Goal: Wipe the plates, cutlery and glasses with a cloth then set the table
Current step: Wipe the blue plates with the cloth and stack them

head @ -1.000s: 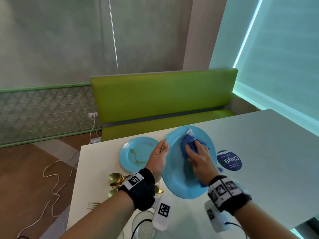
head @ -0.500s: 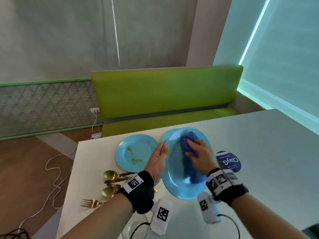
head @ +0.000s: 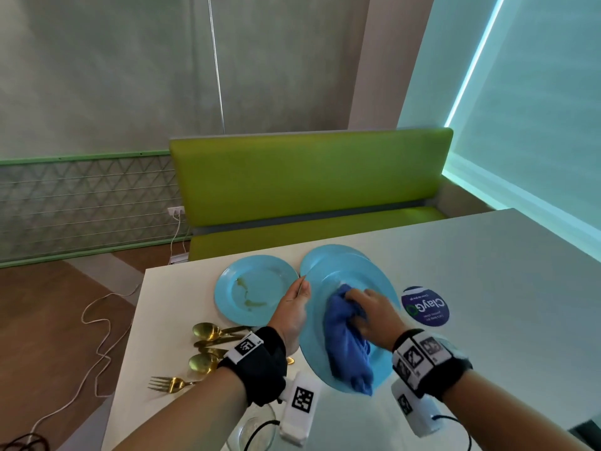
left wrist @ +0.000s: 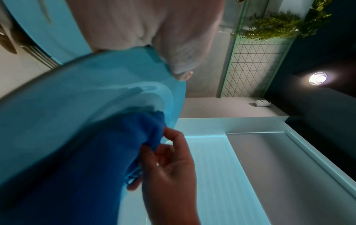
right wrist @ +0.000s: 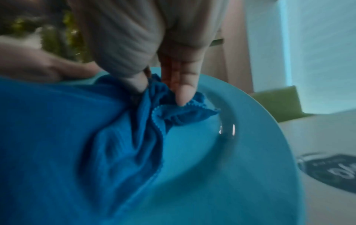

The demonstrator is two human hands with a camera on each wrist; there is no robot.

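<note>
Currently the right hand is bunched around the blue cloth, fingers curled into the fabric and pressing it against the face of the held plate. In the right wrist view one fingertip pins a ruffled cloth edge just inside the plate's rim. The cloth lies directly under and ahead of this hand, its long axis running from the near rim toward the plate centre, with a loose tail hanging past the near edge.

The left hand grips the left rim of the same plate, thumb on the upper face and the fingers hidden beneath; the plate is tilted, its left side raised. The right hand is therefore the one nearer the unwiped far half of the plate, which lies forward of its knuckles. The next stroke probably runs away from the body along that axis.

Left of the wrists, gold spoons and a fork lie on the worktop. Beyond them sits a second plate, carrying greenish smears, just beside the held one. A third plate edge shows behind the held plate. A round dark sticker lies to the right.
</note>
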